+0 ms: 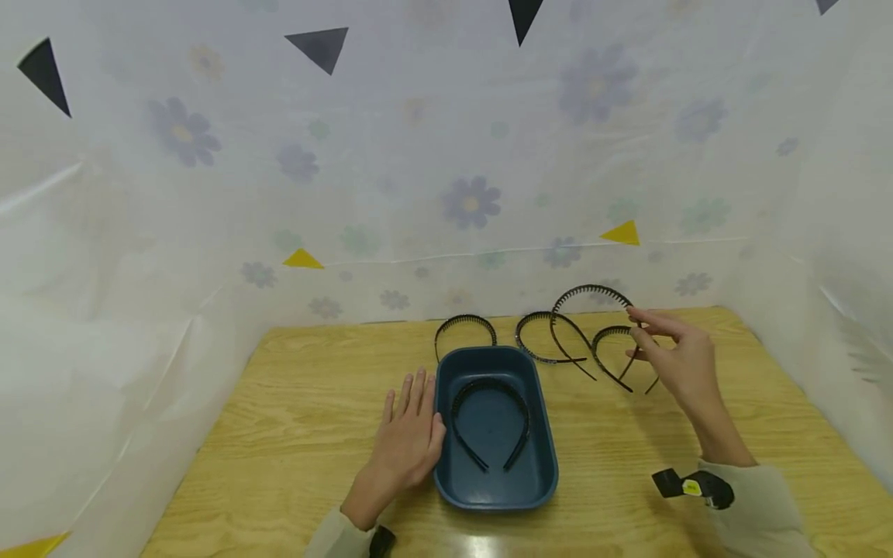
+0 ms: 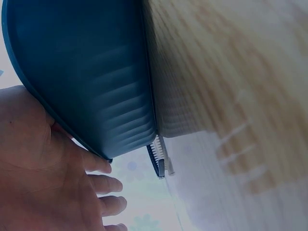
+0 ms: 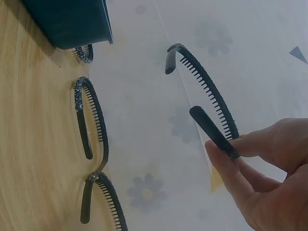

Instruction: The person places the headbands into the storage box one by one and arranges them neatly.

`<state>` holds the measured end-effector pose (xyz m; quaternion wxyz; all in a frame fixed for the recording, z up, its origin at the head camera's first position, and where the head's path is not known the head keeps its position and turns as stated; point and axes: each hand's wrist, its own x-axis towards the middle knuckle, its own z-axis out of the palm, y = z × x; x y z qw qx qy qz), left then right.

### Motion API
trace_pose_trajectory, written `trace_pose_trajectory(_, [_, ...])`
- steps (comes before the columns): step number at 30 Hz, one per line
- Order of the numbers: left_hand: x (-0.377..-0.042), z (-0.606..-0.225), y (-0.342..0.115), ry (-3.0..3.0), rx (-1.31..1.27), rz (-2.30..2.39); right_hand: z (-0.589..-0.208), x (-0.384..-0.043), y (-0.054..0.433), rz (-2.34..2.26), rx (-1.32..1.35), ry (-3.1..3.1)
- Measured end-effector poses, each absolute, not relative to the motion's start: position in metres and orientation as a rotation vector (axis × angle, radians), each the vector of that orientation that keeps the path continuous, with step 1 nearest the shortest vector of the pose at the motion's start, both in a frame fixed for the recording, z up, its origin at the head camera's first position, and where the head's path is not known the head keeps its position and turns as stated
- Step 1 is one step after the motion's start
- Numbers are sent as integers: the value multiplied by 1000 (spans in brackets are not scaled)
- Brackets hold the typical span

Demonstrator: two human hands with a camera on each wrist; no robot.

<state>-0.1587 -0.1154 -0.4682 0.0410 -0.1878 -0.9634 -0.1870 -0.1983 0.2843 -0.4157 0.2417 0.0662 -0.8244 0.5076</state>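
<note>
Above the wood-grain table (image 1: 314, 434), the right hand (image 1: 680, 360) pinches a black toothed headband (image 3: 214, 88); slow moves should stop it snagging. With straight fingers, the left hand (image 1: 408, 446) touches the blue tray (image 1: 497, 490) holding another headband (image 1: 517, 452).

Dark blue tray (image 1: 497, 492), rectangular with rounded corners, upright on the desk (image 1: 314, 434), touched on its left side by the outstretched left fingers (image 1: 417, 394). Holds one black headband (image 1: 488, 383), lying with its curve toward the far end and both tips toward the near end. To the right, held above the desk: a dark raised headband (image 3: 214, 89) with comb teeth inside, pinched on one side by the right fingers (image 1: 659, 323), curve up, tips down. Also on the desk: a toothed far headband (image 1: 466, 317), just behind the tray, partly hidden; a middle headband (image 3: 101, 118) with silvery sparkle; and a rightmost headband (image 3: 113, 194), near the right fingers.
</note>
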Motion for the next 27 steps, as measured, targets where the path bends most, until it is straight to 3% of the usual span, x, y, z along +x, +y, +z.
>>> trace_pose_trajectory(27, [-161, -467, -115, -2984, -557, -507, -422, -197, 237, 1192, 315, -2348])
